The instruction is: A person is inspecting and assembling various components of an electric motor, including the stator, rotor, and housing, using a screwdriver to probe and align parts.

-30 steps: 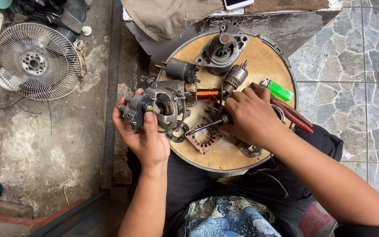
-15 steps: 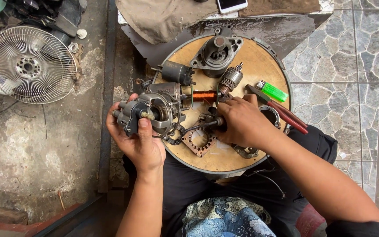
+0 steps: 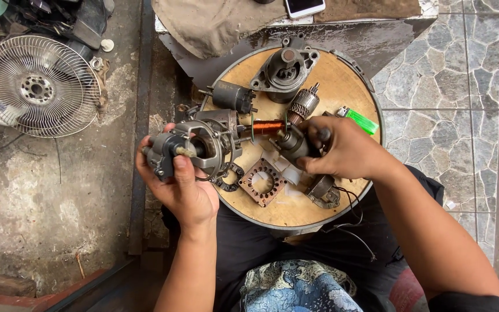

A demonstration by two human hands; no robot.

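Observation:
My left hand [image 3: 181, 188] grips a grey metal motor housing [image 3: 194, 150] at the left edge of a round wooden board [image 3: 295, 208]. My right hand [image 3: 342, 153] is closed around a dark cylindrical motor part [image 3: 293, 144] over the middle of the board. A copper-wound coil [image 3: 268, 127] lies between the two hands. A square rusty laminated stator plate [image 3: 264, 182] lies on the board below them.
On the board's far side are a grey starter housing [image 3: 284, 69], a small dark motor [image 3: 232, 95], an armature [image 3: 302, 104] and a green lighter [image 3: 360, 120]. A fan guard [image 3: 38, 86] lies on the concrete at left. Cloth [image 3: 215, 23] and a phone [image 3: 304, 7] lie beyond.
My right hand has lifted off the board's lower middle and now holds the dark cylindrical part nearer the copper coil. The left hand keeps its hold on the housing. The red-handled tool is gone from view.

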